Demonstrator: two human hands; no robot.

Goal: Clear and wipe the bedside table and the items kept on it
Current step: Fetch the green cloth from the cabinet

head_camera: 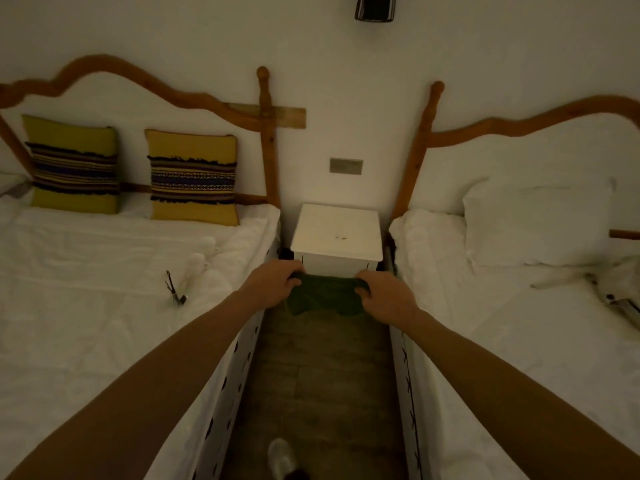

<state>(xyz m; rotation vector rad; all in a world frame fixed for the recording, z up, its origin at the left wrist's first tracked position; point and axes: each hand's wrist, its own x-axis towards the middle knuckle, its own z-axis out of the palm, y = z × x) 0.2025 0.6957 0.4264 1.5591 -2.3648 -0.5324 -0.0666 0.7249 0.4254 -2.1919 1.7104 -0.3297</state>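
Currently your left hand (277, 284) and right hand (382, 294) each pinch a corner of the green cloth (325, 299); soft, limp, sagging between your fingers.

Bedside table (337, 233) stands just beyond your two hands, between two beds, back to the wall. Your left hand (277, 284) and right hand (384, 294) grip a cloth (325, 296) stretched between them, hanging just before the table's front edge. Left of your left hand: a bed (104, 289) with two cushions (194, 178) against its headboard. Right of your right hand: a second bed (519, 341), pillow (540, 226) at its head. Wall plate (345, 166) above the table.
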